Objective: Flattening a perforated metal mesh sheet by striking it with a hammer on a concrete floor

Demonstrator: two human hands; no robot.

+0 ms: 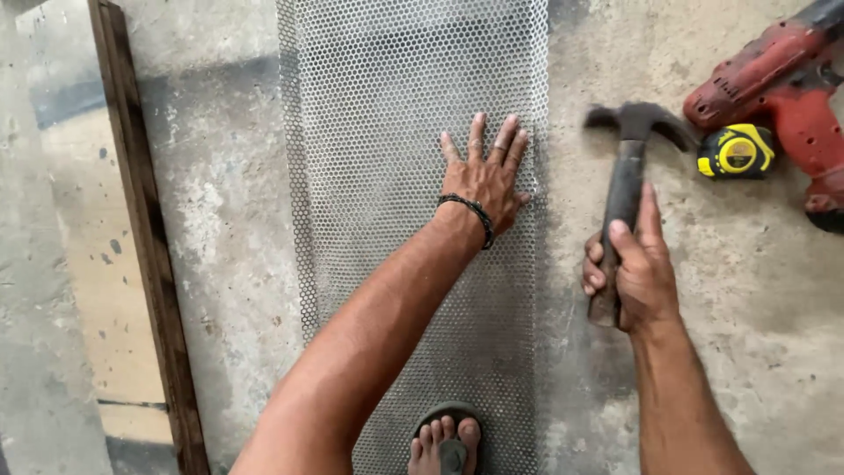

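A long perforated metal sheet lies flat on the concrete floor, running away from me. My left hand presses palm down on it near its right edge, fingers spread, a dark bracelet on the wrist. To the right, my right hand grips the handle of a claw hammer, whose dark head rests on the floor just off the sheet's right edge. My sandalled foot stands on the sheet's near end.
A dark wooden strip lies along the left. At the upper right sit a red power drill and a yellow tape measure. Worn concrete floor surrounds everything.
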